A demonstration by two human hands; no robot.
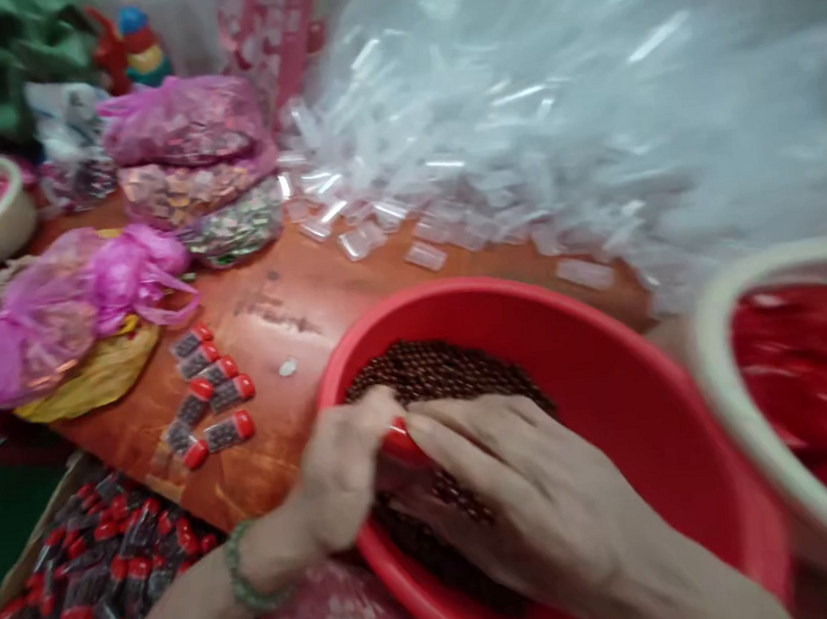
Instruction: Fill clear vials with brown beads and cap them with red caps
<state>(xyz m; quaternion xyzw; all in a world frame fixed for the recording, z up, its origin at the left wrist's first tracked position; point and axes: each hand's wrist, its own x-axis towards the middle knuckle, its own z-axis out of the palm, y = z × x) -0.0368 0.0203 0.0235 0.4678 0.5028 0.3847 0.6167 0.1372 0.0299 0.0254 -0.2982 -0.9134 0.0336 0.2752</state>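
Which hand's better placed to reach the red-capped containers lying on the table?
Left, probably: the left hand is at the side of the red bowl nearest those red-capped containers, while the right hand is farther away, over the brown beads.

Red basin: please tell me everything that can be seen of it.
The red basin looks like smooth plastic, round and open, with a thick rim; the picture cuts off its near edge. Dark brown beads lie inside, toward the left; its right side is bare. The left hand overlaps its left rim, contact unclear; the right hand is over the beads.
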